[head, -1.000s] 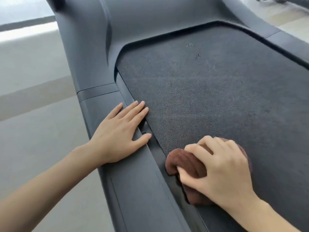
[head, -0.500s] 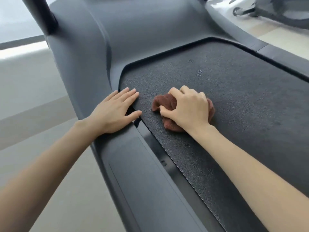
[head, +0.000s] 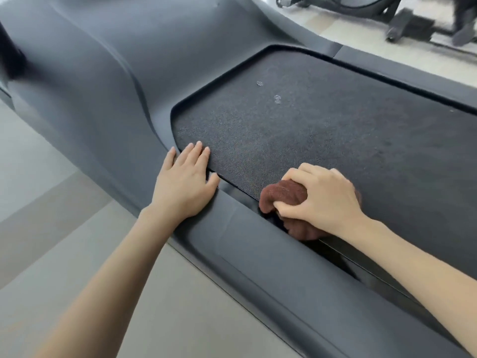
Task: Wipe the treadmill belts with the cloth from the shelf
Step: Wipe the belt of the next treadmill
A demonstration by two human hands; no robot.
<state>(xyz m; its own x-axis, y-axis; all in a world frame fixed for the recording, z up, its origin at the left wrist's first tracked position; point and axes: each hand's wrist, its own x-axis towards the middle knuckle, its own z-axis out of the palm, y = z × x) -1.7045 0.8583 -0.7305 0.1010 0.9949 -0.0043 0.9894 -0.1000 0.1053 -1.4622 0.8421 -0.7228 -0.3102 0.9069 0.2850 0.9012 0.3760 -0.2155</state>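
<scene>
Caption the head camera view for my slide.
Right hand grips crumpled brown cloth on black textured treadmill belt; left hand rests flat.

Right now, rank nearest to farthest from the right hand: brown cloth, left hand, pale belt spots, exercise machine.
1. brown cloth, gripped in the right hand.
2. left hand, to its left, and pale spots, ahead: too close to call.
3. exercise machine, far off at upper right.

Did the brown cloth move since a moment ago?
Yes. The brown cloth under the right hand slid back toward the person, away from the pale spots, to the left edge of the treadmill belt.
</scene>
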